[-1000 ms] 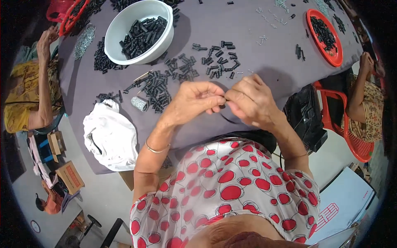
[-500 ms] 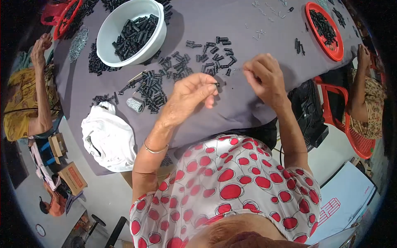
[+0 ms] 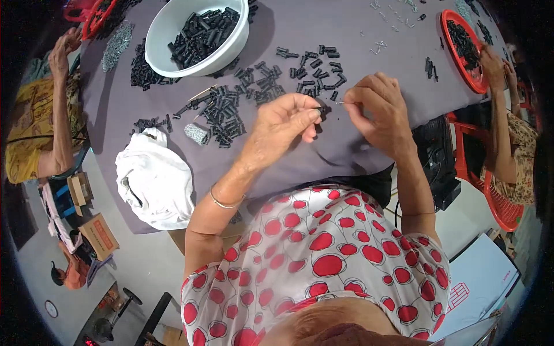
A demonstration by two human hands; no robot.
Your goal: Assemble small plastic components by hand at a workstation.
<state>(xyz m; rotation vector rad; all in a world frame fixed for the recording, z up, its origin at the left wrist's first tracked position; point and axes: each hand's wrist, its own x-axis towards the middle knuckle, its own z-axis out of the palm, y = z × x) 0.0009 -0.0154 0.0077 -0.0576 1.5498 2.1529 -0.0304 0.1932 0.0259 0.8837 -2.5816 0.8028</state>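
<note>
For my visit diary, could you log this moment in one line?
left hand: pinching small black part | right hand: pinching thin light piece | nearby: black pieces, pale bowl

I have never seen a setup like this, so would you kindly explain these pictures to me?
There is no machine: a person works with two bare hands. Every picture comes from one fisheye camera on that person's head, looking down, so straight edges bend. The table bears piles of small black parts, a white bowl of more, and a white cloth. The left hand pinches a small black piece; the right hand seems to hold a thin pale piece.
</note>
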